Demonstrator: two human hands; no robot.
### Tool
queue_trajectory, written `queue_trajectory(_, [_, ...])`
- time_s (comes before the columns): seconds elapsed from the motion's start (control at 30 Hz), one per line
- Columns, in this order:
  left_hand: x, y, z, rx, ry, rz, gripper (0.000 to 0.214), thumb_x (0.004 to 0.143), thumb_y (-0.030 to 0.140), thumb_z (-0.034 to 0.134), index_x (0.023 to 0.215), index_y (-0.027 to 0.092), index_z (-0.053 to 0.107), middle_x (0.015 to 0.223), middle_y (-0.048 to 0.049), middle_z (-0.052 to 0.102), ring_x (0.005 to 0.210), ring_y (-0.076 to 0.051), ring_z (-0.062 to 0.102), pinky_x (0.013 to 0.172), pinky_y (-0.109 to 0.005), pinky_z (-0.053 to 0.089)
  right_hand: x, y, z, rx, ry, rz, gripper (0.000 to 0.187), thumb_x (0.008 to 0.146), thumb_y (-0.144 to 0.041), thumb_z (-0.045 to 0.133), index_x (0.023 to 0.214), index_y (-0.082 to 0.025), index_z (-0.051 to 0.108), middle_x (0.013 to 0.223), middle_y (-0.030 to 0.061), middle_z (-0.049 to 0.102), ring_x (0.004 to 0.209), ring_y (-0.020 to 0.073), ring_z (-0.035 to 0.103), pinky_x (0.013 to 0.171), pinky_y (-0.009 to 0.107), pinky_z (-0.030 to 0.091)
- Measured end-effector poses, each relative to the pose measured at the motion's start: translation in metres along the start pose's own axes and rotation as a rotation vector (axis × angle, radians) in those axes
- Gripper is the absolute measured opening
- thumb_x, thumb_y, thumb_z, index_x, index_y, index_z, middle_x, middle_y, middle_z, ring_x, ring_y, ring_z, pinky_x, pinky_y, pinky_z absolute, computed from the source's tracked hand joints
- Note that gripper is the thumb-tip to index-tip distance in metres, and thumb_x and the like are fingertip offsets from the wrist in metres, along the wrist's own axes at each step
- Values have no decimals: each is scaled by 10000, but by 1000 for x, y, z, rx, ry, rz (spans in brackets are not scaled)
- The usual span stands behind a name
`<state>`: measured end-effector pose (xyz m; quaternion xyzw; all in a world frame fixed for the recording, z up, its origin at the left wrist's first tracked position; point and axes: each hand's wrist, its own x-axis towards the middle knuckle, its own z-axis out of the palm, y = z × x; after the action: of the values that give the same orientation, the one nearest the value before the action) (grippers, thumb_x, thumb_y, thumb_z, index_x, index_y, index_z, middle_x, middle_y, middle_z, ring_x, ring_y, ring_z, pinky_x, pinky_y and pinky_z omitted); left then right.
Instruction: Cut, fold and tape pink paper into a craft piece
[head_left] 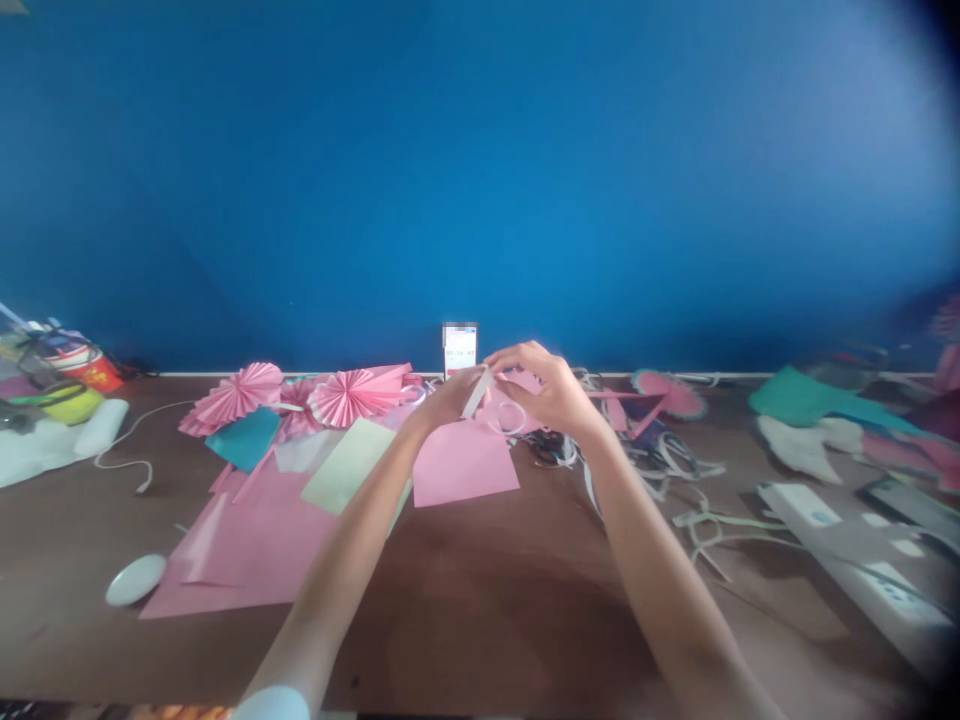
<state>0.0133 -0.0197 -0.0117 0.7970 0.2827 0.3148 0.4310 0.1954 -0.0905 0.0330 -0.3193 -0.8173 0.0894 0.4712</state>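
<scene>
Two bare forearms point(334, 575) cross the counter point(480, 620). One pale strip point(476, 395) is clamped in the left hand's point(450, 398) fingers above one pink sheet point(465, 470); whether the right hand's point(546, 388) curled fingers grip it cannot be told. One phone point(460, 350) stands behind.

Blue wall point(480, 180) behind brown table point(480, 630). Phone point(460, 350) upright nr wall, screen lit. Far L of view: red container point(103, 370), yellow-green bowl point(73, 403) just in front, white cylinder point(103, 427) beside it; white cable point(142, 487) curls nearby. White oval disc point(136, 580) nr front L. R side: long grey power strip point(847, 550) w/ white panels, lying at an angle, dark flat slab point(919, 505) nr it. Beyond: green piece point(799, 398), crumpled white piece point(799, 447), material unclear, blurred.
</scene>
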Motion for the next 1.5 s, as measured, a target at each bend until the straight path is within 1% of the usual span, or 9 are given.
queue_trajectory(0.1, [-6, 5, -2, -226, -351, -85, 281, 847, 412, 628, 740, 174, 523, 578, 19, 521, 461, -96, 471, 452, -227, 330, -1, 1, -1, -2, -8, 10, 186, 862, -159, 627, 1010, -257, 680, 1059, 17, 709, 1078, 216, 595, 927, 406, 469])
queue_trajectory(0.27, [-10, 12, -4, -421, -524, -164, 365, 854, 506, 619, 828, 143, 615, 681, -69, 651, 525, -137, 577, 506, -258, 428, -3, 1, 3, 132, -13, 154, 140, 873, -283, 645, 995, -231, 688, 928, 19, 714, 766, 154, 646, 687, 303, 516])
queue_trajectory(0.33, [-7, 10, -6, -494, -485, -179, 413, 866, 543, 584, 921, 140, 656, 807, -130, 708, 691, -200, 665, 651, -318, 512, -3, 1, 5, 141, 63, 179, 143, 853, -310, 673, 960, -217, 689, 873, 15, 710, 699, 136, 630, 636, 281, 501])
queue_trajectory(0.43, [-2, 7, -10, -658, -307, -115, 531, 876, 632, 496, 1007, 149, 673, 908, -148, 725, 868, -246, 690, 808, -366, 522, -2, 3, 7, 109, 216, 201, 156, 833, -328, 692, 932, -209, 680, 835, 10, 696, 660, 124, 613, 591, 265, 484])
queue_trajectory(0.57, [0, 11, -10, -738, -29, 22, 653, 866, 720, 411, 1042, 141, 657, 830, -112, 704, 753, -211, 678, 701, -316, 525, -1, 3, 11, 89, 340, 204, 118, 837, -283, 673, 928, -212, 650, 804, -3, 669, 644, 113, 599, 563, 248, 469])
queue_trajectory(0.73, [-3, 20, -3, -540, 202, 131, 411, 897, 557, 544, 965, 158, 616, 633, 11, 574, 524, -85, 530, 509, -192, 414, 1, -2, 18, 62, 360, 119, 113, 830, -215, 658, 940, -218, 629, 988, 24, 642, 707, 105, 586, 577, 248, 464])
queue_trajectory(1.07, [-3, 18, -9, -345, 241, 136, 412, 901, 563, 525, 911, 153, 572, 588, 50, 479, 469, -61, 435, 453, -188, 351, 1, -4, 22, 28, 256, 116, 150, 832, -180, 609, 974, -227, 600, 1033, 27, 571, 706, 101, 560, 569, 253, 459])
queue_trajectory(1.3, [-3, 17, -10, -283, 276, 152, 419, 908, 582, 493, 893, 166, 543, 578, 53, 498, 468, -64, 454, 475, -190, 362, -1, 4, 28, 43, 323, 182, 239, 820, -245, 647, 1046, -238, 571, 824, -13, 535, 694, 119, 557, 588, 259, 471])
queue_trajectory(1.5, [-2, 15, -11, -272, 271, 201, 412, 923, 570, 476, 941, 165, 546, 607, 39, 530, 510, -83, 490, 522, -208, 406, -1, 6, 30, 123, 355, 186, 339, 814, -253, 664, 1129, -250, 538, 997, 14, 594, 702, 109, 584, 580, 259, 479])
